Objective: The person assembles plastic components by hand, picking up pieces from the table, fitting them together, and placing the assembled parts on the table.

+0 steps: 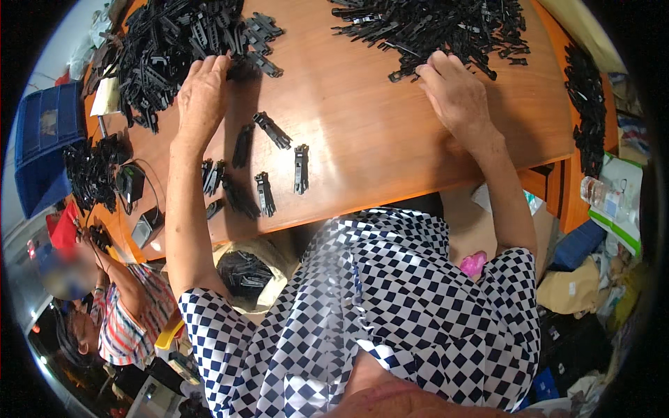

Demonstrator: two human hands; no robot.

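Observation:
My left hand [204, 87] reaches to the near edge of a large heap of black plastic strips [167, 42] at the far left of the table. Its fingers are bent and drawn together; their tips are partly hidden among the dark pieces. Over at the right, my right hand [456, 90] is closed at the near edge of a second heap of slim black plastic parts [446, 31]. What its fingertips pinch, if anything, is hidden. Between my forearms, nearer to me, lie several small stacks of black clip-like parts, among them one stack [301, 168] and another [272, 130].
An orange-brown wooden table [348, 104] spans the front. At left are a blue bin [49, 146], a small black box [130, 184] and a co-worker in a striped shirt [136, 313]. An open sack [244, 275] holds black parts below the edge. A plastic bottle [603, 195] lies right.

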